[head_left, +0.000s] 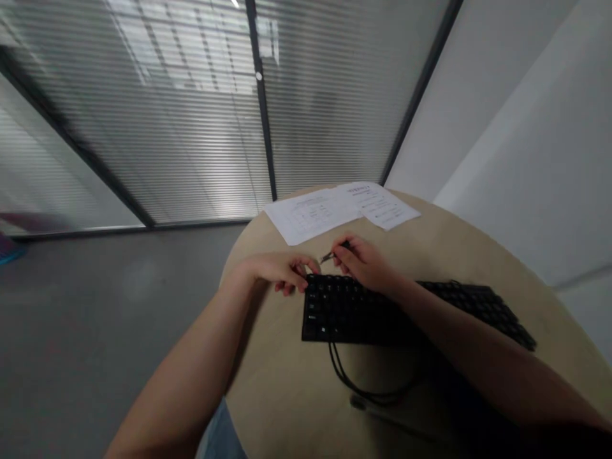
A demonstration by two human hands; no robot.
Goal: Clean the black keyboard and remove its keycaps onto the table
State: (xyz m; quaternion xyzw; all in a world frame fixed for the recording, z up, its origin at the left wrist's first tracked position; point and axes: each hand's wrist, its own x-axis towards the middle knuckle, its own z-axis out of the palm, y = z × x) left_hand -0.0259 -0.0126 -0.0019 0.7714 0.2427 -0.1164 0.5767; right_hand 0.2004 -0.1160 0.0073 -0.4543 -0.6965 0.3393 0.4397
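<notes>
Crossing keyboard (368, 317), right forearm (444, 322); papers (342, 210) beyond

Printed papers (310, 215), slatted blinds (201, 140), grey floor (119, 319), pale wall (535, 172)

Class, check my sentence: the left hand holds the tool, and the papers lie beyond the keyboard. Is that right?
Not quite: the right hand holds the tool, not the left hand, as the head view shows. The papers do lie beyond the keyboard.
</notes>
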